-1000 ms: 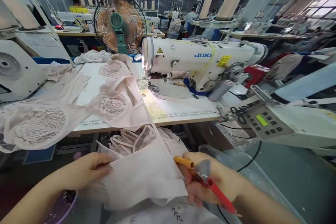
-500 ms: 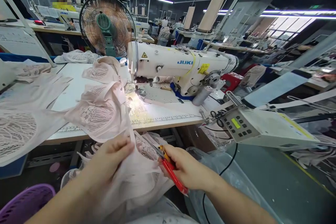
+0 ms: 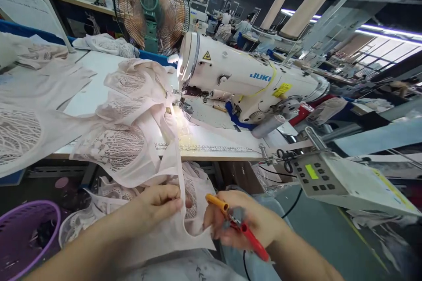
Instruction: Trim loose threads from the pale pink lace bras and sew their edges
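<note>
My left hand (image 3: 161, 206) is closed, thumb and fingers pinching a narrow strap edge of a pale pink bra (image 3: 154, 232) that hangs over my lap. More bra pieces, one with a lace cup (image 3: 120, 147), run in a chain from there up to the needle area of the sewing machine (image 3: 227, 63). In my right hand (image 3: 250, 219) lies a pair of scissors (image 3: 253, 241) with orange and red handles, tucked in the palm. Its blades are blurred and partly hidden. The right fingertips are at the bra's right edge; whether they grip it is hard to tell.
Pale bra pieces (image 3: 20, 136) cover the table's left side. A large fan (image 3: 150, 9) stands behind. A control box (image 3: 349, 180) juts out at right, and a purple basket (image 3: 29, 232) sits low at left. The table's front edge (image 3: 211, 157) crosses above my hands.
The scissors have turned back into my right palm, blades off the fabric. My left hand has shifted right and down along the strap. More bra pieces hang over the table edge, and the view has tilted.
</note>
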Motion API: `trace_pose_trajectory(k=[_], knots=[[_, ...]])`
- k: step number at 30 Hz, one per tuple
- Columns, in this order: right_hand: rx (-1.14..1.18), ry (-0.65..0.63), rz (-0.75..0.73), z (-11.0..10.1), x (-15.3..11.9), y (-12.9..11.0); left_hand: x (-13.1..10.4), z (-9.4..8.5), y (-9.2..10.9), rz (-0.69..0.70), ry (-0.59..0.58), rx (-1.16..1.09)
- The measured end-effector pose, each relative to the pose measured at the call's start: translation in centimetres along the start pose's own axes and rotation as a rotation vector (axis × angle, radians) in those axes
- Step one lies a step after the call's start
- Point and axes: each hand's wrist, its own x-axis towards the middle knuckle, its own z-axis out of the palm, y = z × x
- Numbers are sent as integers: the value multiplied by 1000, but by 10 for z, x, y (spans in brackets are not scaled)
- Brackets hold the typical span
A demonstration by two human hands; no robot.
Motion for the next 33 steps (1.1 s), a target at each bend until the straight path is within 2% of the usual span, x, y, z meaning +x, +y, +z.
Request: trace_pose_trajectory(k=[3, 6, 8, 11, 16, 22, 27, 29, 33], knots=[[164, -128, 108, -21, -7, 3, 0, 3, -5, -39, 3, -48], [-49, -171, 146, -44, -6, 14, 0, 4, -9, -72, -14, -95], [-172, -266, 184, -54, -3, 23, 1, 5, -11, -71, -17, -122], [-235, -397, 249, -60, 6, 31, 3, 5, -15, -66, -17, -183], [-278, -462, 284, -56, 25, 27, 4, 5, -21, -117, -32, -262], [-300, -456, 273, -56, 39, 17, 2, 5, -21, -125, 15, -304], [-237, -401, 324, -55, 39, 15, 3, 4, -26, -118, 15, -269], [-175, -323, 336, -53, 35, 16, 2, 3, -25, -108, 19, -232], [-36, -53, 310, -37, 24, 17, -10, 0, -14, -70, 43, -131]])
